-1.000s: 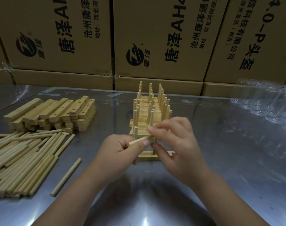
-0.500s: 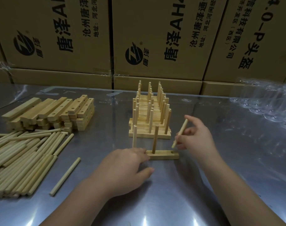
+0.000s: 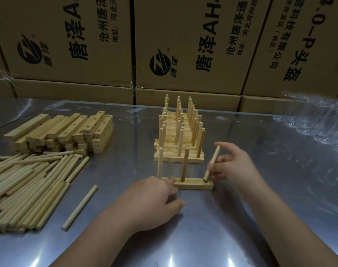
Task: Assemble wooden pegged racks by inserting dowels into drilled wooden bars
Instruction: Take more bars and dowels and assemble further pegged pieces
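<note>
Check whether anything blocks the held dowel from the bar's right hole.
Nothing visible does. The dowel pinched in the right hand is tilted, its lower tip at the right-end hole of the bar. The left dowel and middle dowel stand clear; the left hand rests on the bar's left end.

Table [image 3: 241, 218]: sheet metal, smooth and glossy, with bright glare spots along the lower edge. Loose dowels [image 3: 25, 182], left of frame: pale bare wood, smooth, matt. Stacked bars [image 3: 67, 132], upper left: same wood, matt. Bar [image 3: 193, 185] and tilted dowel [image 3: 212, 162], centre: unpainted, matt. Finished racks [image 3: 179, 135] behind: likewise. Cartons [image 3: 183, 35], top: brown cardboard, matt, black print. Clear plastic wrap [image 3: 314, 122], right edge: glossy, crinkled.
</note>
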